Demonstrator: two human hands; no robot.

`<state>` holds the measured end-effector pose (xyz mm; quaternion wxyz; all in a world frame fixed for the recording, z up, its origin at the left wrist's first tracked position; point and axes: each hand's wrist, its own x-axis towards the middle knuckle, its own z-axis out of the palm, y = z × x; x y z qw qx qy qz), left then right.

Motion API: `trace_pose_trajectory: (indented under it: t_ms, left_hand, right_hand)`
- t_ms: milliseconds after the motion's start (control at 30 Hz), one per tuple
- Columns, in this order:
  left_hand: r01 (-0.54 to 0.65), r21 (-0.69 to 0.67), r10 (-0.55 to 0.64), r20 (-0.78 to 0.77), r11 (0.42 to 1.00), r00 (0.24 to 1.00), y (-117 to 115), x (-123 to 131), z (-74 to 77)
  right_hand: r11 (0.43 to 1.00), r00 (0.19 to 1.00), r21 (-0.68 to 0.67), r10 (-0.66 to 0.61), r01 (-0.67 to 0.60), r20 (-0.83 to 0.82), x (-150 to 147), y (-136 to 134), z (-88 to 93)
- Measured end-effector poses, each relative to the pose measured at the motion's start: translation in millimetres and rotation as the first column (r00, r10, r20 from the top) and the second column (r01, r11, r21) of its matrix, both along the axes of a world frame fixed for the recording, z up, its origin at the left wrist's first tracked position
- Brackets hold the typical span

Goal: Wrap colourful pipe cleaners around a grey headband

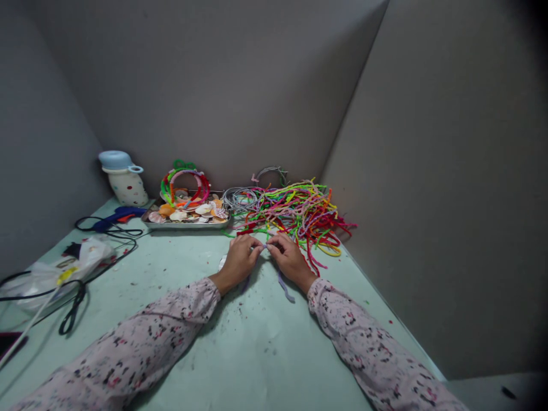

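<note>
My left hand (242,257) and my right hand (289,258) meet over the table, fingertips pinched close together. Between them they grip a lavender pipe cleaner (285,287), whose loose end hangs below my right palm. Another lavender length shows under my left wrist. Just beyond my fingers spreads a tangled heap of coloured pipe cleaners (306,208). A coil of grey wire (243,198) lies at the left side of the heap. Part of a small pale round object (222,262) peeks out beside my left hand.
A metal tray (188,226) of seashells (203,210) stands at the back, with pipe-cleaner rings (207,188) on it. To its left are a bottle (127,184), a blue glue gun (115,218), black cables and a plastic bag (83,260). Grey walls bound the table (252,354).
</note>
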<state>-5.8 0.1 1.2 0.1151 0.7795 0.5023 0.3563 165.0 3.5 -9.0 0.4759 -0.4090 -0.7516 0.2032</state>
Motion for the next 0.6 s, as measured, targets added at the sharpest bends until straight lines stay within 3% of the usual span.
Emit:
trace_pose_trajectory:
  t_ms: [600]
  left_hand:
    - [0.000,0.018,0.000,0.002,1.000,1.000,1.2,-0.9,-1.5]
  right_hand:
    - [1.000,1.000,0.007,-0.002,0.002,0.003,-0.2,-0.3,1.2]
